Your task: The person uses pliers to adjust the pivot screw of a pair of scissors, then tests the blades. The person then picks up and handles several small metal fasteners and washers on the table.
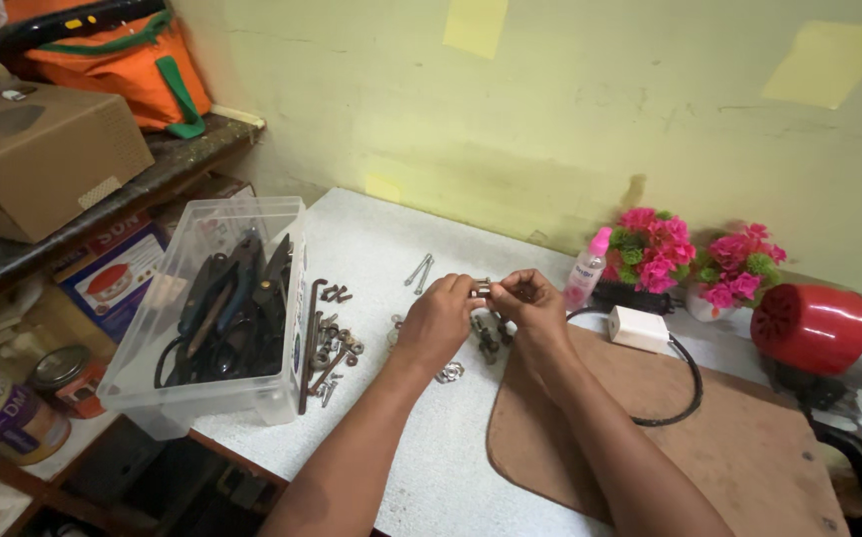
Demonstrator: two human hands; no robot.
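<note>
Clear plastic bin [143, 383] of pliers and dark hand tools at the table's left edge. Loose bolts and nuts [332, 348] just beside it. Brown mat [749, 447] at right, black cable [691, 383] over it, white adapter [638, 328]. Pink-capped spray bottle [587, 268], pink flowers [694, 257], red cap [811, 328] near the wall. Cardboard box [38, 149] shelved left.

Two hands meet over the bench [421, 467], the left hand [438, 316] and the right hand [528, 301], with one small metal piece [484, 289] between them. One clear plastic bin [158, 393] holds tools. Two long bolts [419, 270] lie apart from a loose scatter of bolts and nuts [332, 348], too many and too small to count. Two pink flower bunches [694, 257], one pink-capped spray bottle [587, 268], one white adapter [638, 327] and one brown mat [739, 447] are there as well.
</note>
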